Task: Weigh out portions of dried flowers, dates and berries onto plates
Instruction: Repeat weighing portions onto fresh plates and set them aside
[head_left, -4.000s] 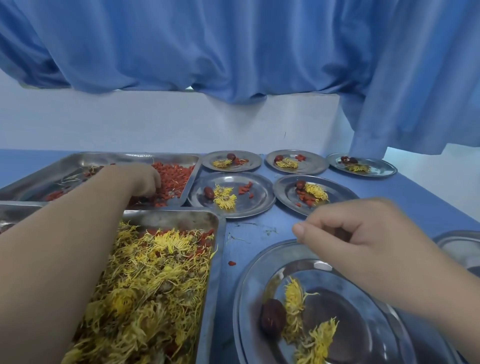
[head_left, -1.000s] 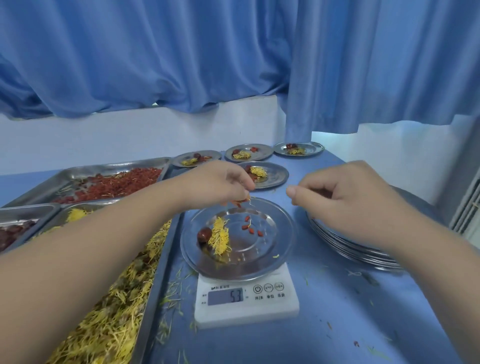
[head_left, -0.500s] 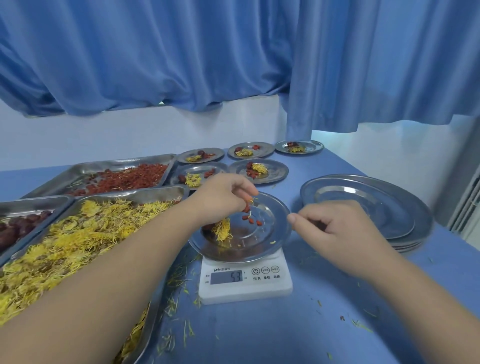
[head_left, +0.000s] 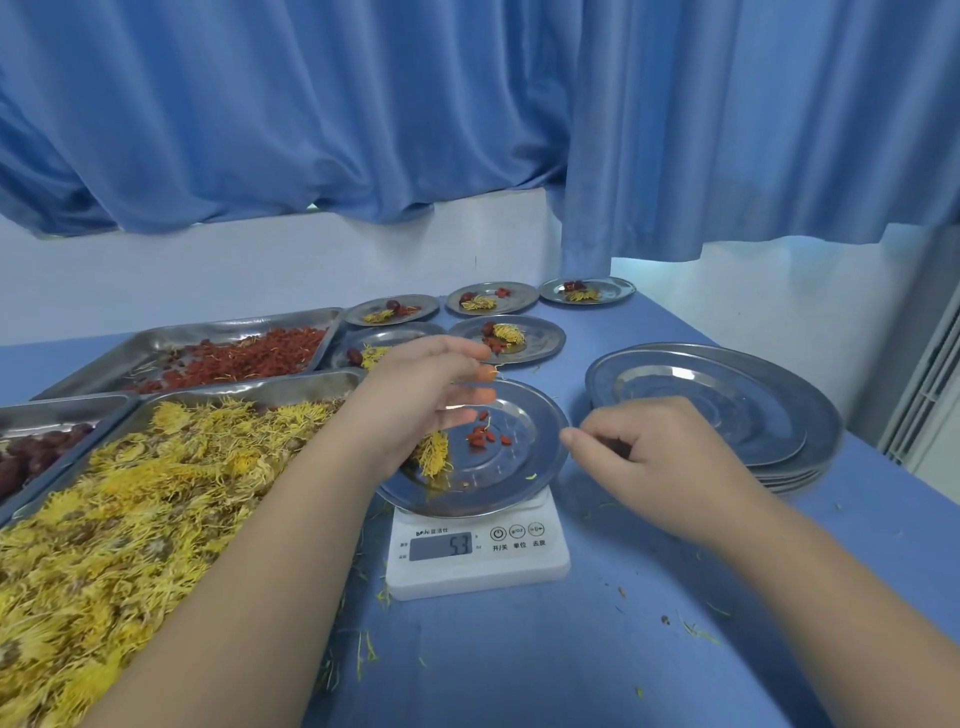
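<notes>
**Over the plate: topping up berries**

The left grip (head_left: 431, 395) hovers above the plate (head_left: 535, 421) with its fingers apart. The right grip (head_left: 649, 457) is curled just to the right, contents unclear. Berries (head_left: 483, 437) lie mid-plate. Best to add them singly, reading the scale (head_left: 478, 569) between drops.

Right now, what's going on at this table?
A person is weighing out a portion. The left hand hovers with spread fingers over the plate on the scale, where red berries and a clump of yellow flowers lie. The right hand is beside the plate's rim, fingers curled. The display reads 53. Five filled plates sit at the back, and a stack of empty plates to the right.
</notes>
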